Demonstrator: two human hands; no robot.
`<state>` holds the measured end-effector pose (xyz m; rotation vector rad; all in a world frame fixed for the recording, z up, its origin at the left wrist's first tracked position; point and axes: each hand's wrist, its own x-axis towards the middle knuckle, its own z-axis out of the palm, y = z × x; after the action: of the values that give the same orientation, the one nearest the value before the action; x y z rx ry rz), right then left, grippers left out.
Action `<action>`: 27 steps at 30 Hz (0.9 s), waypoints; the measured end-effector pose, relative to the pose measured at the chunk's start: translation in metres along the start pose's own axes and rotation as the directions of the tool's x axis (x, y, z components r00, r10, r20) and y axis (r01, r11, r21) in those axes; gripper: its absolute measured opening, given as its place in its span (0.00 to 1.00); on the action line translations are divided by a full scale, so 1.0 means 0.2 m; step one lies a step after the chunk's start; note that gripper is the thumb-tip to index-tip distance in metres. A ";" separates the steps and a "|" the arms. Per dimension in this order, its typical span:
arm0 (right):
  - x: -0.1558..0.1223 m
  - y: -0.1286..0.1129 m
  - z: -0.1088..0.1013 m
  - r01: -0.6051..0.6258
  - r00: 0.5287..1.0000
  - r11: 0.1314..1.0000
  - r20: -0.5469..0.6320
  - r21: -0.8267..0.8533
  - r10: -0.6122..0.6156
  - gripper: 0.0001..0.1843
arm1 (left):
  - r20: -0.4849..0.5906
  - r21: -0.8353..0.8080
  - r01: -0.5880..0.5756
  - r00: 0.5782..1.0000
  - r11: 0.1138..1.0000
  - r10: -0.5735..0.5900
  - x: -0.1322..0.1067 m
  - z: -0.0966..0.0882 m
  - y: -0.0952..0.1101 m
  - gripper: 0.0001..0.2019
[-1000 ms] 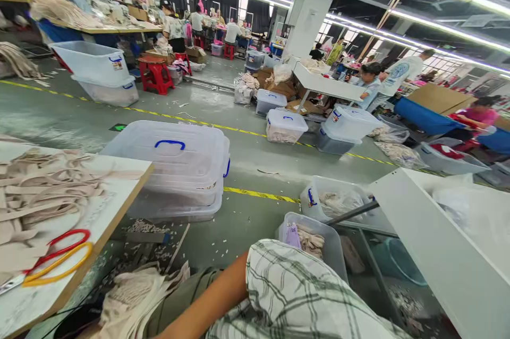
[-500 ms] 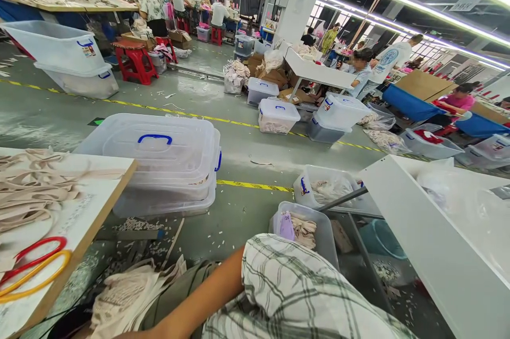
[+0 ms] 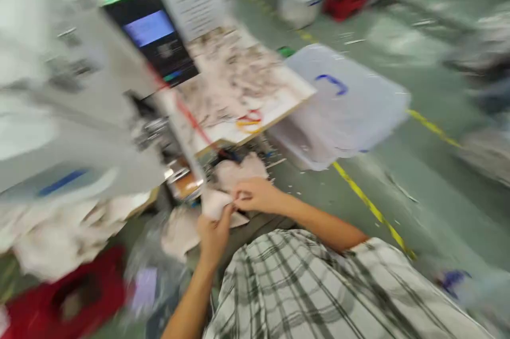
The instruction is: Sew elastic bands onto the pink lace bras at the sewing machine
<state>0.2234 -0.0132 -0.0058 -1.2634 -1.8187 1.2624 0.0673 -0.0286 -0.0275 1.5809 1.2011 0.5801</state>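
Note:
Blurred by motion, both of my hands meet in front of a sewing machine (image 3: 91,110), close to its needle area. My left hand (image 3: 215,230) pinches a pale beige piece of fabric (image 3: 215,202) between thumb and fingers. On the right edge of that same piece, the fingers of my right hand (image 3: 255,195) are closed, almost touching the left fingertips. More beige fabric (image 3: 179,232) hangs below and left of my hands. The needle and the fabric's far end are too smeared to make out.
A work table (image 3: 279,116) bears beige strips (image 3: 235,73) and red-and-yellow-handled scissors (image 3: 249,122). The machine's control panel (image 3: 151,36) stands in front of them. A lidded plastic bin (image 3: 358,100) is on the floor at right, a red stool (image 3: 107,286) at lower left.
My view has swung left and down from the workshop floor to the sewing machine. Both hands now show, holding fabric; before, only one forearm was in view.

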 end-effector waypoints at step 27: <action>0.17 0.01 0.13 -0.123 0.989 0.991 0.095 0.060 0.117 0.07 | -0.230 -0.195 0.142 0.955 0.970 -0.186 -0.17 -0.35 -0.14 0.14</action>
<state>0.1886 0.0084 -0.0196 -1.3146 -1.7710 1.4556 -0.0151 -0.0294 -0.0211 1.2712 1.4104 0.7692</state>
